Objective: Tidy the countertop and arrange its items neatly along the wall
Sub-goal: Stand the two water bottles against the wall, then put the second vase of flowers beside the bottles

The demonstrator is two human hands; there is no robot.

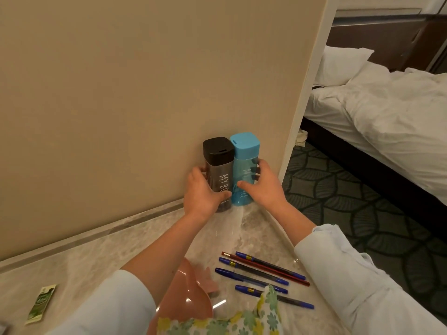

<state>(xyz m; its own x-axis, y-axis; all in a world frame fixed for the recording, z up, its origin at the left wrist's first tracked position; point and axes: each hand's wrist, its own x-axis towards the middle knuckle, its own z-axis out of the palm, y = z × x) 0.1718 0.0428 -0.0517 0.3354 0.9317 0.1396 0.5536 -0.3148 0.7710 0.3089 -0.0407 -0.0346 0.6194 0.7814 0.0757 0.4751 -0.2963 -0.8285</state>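
Right now I have both hands at the far right corner of the countertop [108,252], each clamped on its own bottle. My left hand [202,194] grips the black bottle [221,175] low on its body, with the thumb across the front and the fingers curled round the left side. My right hand [264,187] holds the blue bottle [244,163] the same way from the right, thumb in front and fingertips showing through the tinted plastic. Both bottles stand upright with their lids on, touching side by side, backs close against the wall [121,93], just short of where the wall ends. I cannot tell whether they actually touch the wall. Nearer to me, by the right edge of the countertop, four blue pens [253,271] and a red pencil [266,269] lie roughly parallel, slanted, close together. A flowered cloth [268,308] at the near edge covers part of the nearest pen. A pink bowl [186,298] sits tilted just left of the pens, partly under my left forearm and touching the cloth. A small green sachet [41,302] lies flat well apart from them, towards the near left corner. Beyond the countertop's right edge I see a bed [387,112] with white sheets over patterned carpet [350,201].
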